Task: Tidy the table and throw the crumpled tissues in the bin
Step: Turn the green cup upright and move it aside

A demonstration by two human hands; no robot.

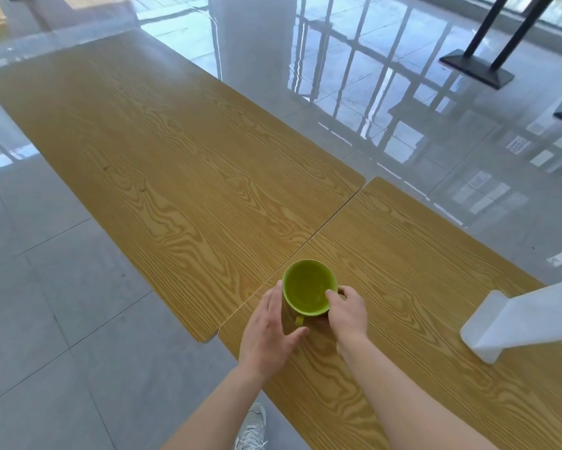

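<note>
A green mug (307, 289) stands upright on the near wooden table (419, 254), close to the seam with the far table (175, 141). Its small handle points toward me. My left hand (269, 332) lies against the mug's left side with fingers spread and the thumb under the handle. My right hand (346, 311) holds the mug's right side, the thumb hooked over the rim. The mug looks empty inside. No crumpled tissue and no bin are in view.
A white box-like object (513, 323) lies on the table at the right edge. Glossy tiled floor (45, 303) surrounds the tables. A black table base (477, 68) stands at the far right. My sneaker (252, 428) shows below the table edge.
</note>
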